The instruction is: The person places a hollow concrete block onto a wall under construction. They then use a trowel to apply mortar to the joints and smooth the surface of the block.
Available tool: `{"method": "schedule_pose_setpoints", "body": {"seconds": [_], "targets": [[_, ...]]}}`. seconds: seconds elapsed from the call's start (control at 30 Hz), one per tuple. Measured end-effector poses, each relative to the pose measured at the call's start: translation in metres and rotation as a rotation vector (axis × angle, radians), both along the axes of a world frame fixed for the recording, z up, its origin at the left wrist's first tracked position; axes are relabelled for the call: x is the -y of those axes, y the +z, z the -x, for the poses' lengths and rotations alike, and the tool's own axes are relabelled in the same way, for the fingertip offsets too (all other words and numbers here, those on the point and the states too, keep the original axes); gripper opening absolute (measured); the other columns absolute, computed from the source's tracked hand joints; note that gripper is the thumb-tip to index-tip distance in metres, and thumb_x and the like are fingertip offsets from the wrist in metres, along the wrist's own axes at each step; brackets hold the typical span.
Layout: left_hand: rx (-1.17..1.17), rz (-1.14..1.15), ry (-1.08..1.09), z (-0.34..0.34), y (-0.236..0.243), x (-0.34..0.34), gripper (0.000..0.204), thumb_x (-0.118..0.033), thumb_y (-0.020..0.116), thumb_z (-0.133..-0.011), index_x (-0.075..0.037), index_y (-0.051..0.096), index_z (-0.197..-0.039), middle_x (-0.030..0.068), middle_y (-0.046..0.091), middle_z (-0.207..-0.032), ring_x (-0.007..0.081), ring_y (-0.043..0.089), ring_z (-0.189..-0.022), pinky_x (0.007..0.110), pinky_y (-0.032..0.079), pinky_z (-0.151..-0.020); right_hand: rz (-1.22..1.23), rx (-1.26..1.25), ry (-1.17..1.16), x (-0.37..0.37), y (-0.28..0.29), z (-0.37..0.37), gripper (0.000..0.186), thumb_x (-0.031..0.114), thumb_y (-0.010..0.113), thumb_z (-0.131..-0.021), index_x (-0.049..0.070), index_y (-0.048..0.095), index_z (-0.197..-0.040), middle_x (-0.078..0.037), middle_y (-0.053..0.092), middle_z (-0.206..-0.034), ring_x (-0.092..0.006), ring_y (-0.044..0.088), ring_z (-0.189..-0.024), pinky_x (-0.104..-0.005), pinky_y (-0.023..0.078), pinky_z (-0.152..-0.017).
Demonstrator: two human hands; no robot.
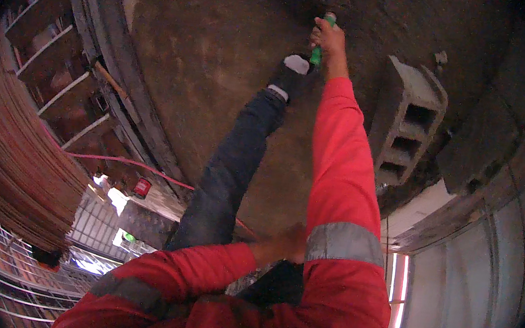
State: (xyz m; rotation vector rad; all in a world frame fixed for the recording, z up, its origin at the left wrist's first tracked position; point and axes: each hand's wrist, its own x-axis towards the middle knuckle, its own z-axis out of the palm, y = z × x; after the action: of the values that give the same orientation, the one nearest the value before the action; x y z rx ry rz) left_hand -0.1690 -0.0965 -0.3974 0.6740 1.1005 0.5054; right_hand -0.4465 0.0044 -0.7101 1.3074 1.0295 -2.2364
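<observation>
At the far middle, with my right arm stretched out in a red sleeve, my right hand (330, 39) is closed around the green handle (316, 55) of a tool. Its working end merges into the dark ground beyond my fist, so the kind of tool cannot be made out. My left hand (289, 244) lies low across my lap, beside my right sleeve. Shadow and that sleeve hide its fingers. Just left of the green handle is my foot in a dark shoe (292, 77) with a pale toe patch, planted on the brown ground (217, 50).
A grey hollow concrete block (415, 125) stands right of my right arm. Dark long beams (111, 52) and a pink hose or cord (128, 161) are at left, near a red can (141, 188). Stacked brown sheets (21, 145) fill the left side; pale panels (461, 281) stand at lower right.
</observation>
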Motion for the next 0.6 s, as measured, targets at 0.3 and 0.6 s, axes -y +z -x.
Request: {"method": "schedule_pose_setpoints", "body": {"seconds": [0.3, 0.6], "targets": [[0.054, 0.123, -0.593, -0.049, -0.04, -0.012, 0.032, -0.03, 0.055, -0.08, -0.006, 0.062, -0.1, 0.0122, 0.064, -0.09, 0.0309, 0.061, -0.082, 0.042, 0.047, -0.074, -0.272, -0.361, 0.279, -0.081, 0.091, -0.133, 0.023, 0.026, 0.066, -0.077, 0.006, 0.055, -0.081, -0.003, 0.053, -0.063, -0.0148, 0.052, -0.052, -0.032, 0.043, -0.047], [-0.159, 0.222, -0.383, -0.103, -0.092, 0.028, 0.038, -0.04, 0.053, -0.082, -0.004, 0.061, -0.095, 0.0192, 0.061, -0.095, 0.0349, 0.059, -0.088, 0.045, 0.046, -0.073, -0.492, -0.041, 0.543, -0.229, 0.215, -0.462, 0.039, 0.036, 0.06, -0.08, 0.003, 0.06, -0.099, -0.012, 0.062, -0.074, -0.0248, 0.06, -0.064, -0.0395, 0.047, -0.063]]}}
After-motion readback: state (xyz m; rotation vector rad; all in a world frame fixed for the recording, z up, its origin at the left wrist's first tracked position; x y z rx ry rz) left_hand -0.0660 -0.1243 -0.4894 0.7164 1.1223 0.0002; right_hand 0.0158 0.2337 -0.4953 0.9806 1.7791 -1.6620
